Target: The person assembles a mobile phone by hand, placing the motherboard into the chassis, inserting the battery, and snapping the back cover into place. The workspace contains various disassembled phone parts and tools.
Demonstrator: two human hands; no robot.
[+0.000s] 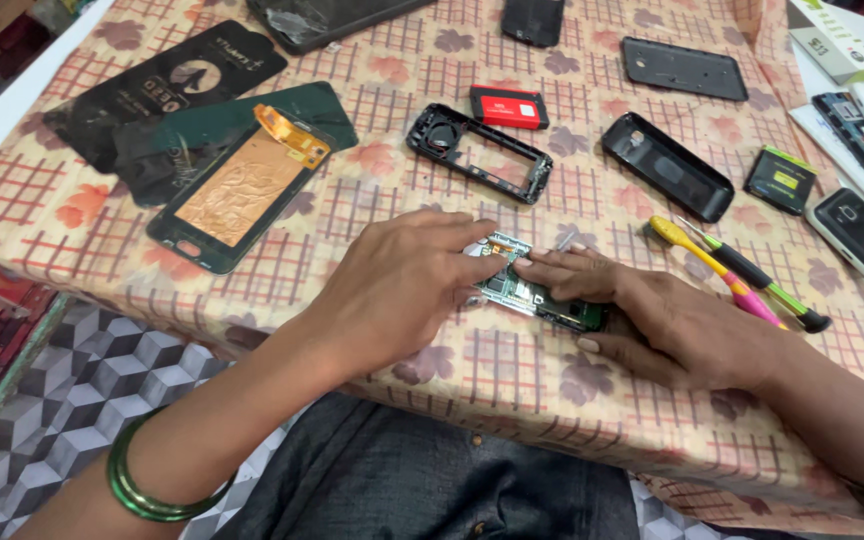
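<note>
Both hands bore on the small green phone circuit board [532, 295] lying near the front edge of the floral checked tablecloth [512, 370]. The left hand [402, 285] pinched its top corner; the right hand [652, 315] lay flat, fingers extended, steadying it. Light, even pressure seemed wise, keeping fingertips off the components.

Up-left of my left hand [402, 285] I see a phone screen panel [242, 190], copper-backed with a dark frame. Beyond it lie two flat black sleeve packages [167, 85]. Far beyond my right hand [672, 315], a white-green box [832, 40]; nearer, a black battery with a green-yellow label [781, 180].
</note>
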